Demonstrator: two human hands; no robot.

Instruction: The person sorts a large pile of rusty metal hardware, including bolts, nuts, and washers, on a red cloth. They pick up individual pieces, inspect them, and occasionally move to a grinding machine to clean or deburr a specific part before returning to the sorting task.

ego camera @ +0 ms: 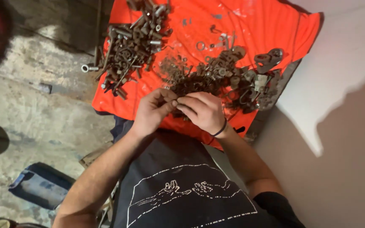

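Pinched together at the centre of the frame, both hands work at something small from the rusty heap. Left hand [153, 110] has its fingers curled with thumb and forefinger closed at the tips; right hand [202, 112], with a dark band at the wrist, meets it fingertip to fingertip. What sits between the tips is too small and too hidden to name, though it looks like a piece of the same brown hardware.

Just above the fingers lies the pile of rusty nuts and washers [208, 78], spreading toward the right of the frame into larger brackets and shackles [263, 71]. Well apart, at upper centre-left, a second heap holds long bolts [134, 42], laid together by kind, it seems.

All of it rests on an orange cloth [250, 25], which probably keeps small parts from rolling off and makes them easy to see. A blue container [39, 185] sits at the lower left on the concrete floor [43, 105].
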